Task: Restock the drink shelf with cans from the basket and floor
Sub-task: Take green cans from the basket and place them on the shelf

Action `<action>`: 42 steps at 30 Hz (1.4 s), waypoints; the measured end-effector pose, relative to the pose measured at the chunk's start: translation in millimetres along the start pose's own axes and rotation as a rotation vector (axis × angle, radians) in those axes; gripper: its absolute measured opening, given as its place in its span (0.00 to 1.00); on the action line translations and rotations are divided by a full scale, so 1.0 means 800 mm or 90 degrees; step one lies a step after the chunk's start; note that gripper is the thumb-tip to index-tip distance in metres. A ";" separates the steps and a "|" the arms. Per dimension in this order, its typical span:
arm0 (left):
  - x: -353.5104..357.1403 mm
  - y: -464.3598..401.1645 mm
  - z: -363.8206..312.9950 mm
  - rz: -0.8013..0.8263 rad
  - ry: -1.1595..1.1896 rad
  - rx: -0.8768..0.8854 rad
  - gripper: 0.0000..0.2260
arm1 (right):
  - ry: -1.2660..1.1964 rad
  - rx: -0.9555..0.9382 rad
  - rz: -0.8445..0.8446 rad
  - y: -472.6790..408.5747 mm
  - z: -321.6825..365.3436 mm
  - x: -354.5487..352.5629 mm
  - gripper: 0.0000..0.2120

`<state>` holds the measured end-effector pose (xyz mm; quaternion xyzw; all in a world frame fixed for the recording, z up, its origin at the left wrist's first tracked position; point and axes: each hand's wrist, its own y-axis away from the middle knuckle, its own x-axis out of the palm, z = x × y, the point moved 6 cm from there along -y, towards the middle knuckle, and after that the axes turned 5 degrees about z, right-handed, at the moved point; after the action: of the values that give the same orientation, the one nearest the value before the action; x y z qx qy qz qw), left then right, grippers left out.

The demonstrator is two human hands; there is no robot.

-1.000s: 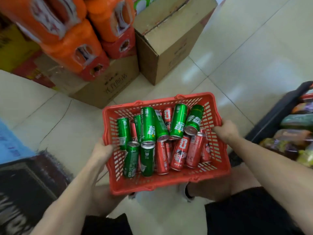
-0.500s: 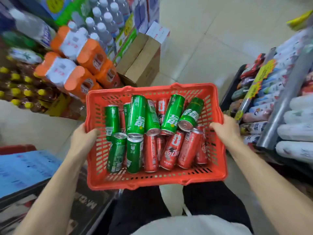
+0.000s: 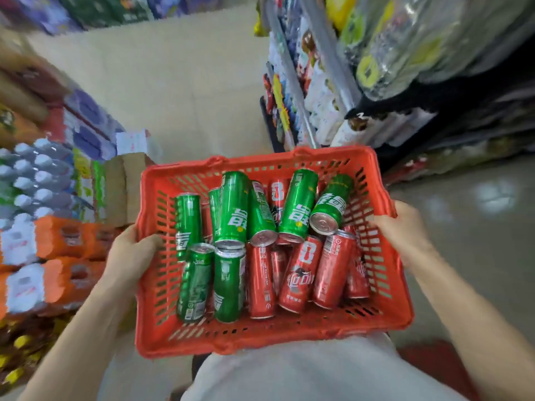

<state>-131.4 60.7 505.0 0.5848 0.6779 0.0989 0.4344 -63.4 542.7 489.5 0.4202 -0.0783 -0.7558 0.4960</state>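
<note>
Cans fill the red slotted plastic basket (image 3: 388,287), which the person holds level in front of the white shirt (image 3: 289,371), near the middle of the view. Slim green aluminium cans (image 3: 234,209) lie jumbled across the far and left part of the basket, several with their silver ends turned toward the near side, and slim red aluminium cans (image 3: 301,274) lie side by side along the near right part, partly under the green ones. The left hand (image 3: 131,250) grips the basket's left rim, its thumb hooked over the edge onto the inside wall. The right hand (image 3: 405,227) grips the right rim, fingers wrapped around the edge. On the left of the scene stand shrink-wrapped packs of orange drink bottles (image 3: 55,241), with a brown cardboard box (image 3: 124,183) just beyond them. On the far right, a shop shelf of packaged goods (image 3: 333,105) appears blurred. Pale floor tiles (image 3: 188,91) stretch away between the two sides.
</note>
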 end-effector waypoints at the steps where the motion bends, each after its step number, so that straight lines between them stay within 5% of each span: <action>1: 0.020 0.002 -0.019 0.025 -0.016 0.010 0.09 | -0.028 0.014 -0.022 0.006 -0.020 -0.021 0.09; 13: 0.343 0.096 -0.167 0.270 -0.224 0.153 0.11 | -0.242 0.252 -0.242 0.065 -0.291 -0.264 0.07; 20: 0.561 0.193 -0.233 0.393 -0.297 0.227 0.11 | -0.303 0.357 -0.344 0.104 -0.424 -0.386 0.24; 30: 0.867 0.308 -0.356 0.540 -0.438 0.325 0.12 | -0.386 0.476 -0.475 0.105 -0.528 -0.514 0.21; 42: 1.279 0.453 -0.543 0.628 -0.593 0.450 0.07 | -0.592 0.554 -0.611 -0.030 -0.637 -0.725 0.17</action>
<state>-118.3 1230.2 515.6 0.9053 0.0766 -0.1982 0.3678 373.2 1180.0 476.3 0.2059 -0.3758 -0.8864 -0.1754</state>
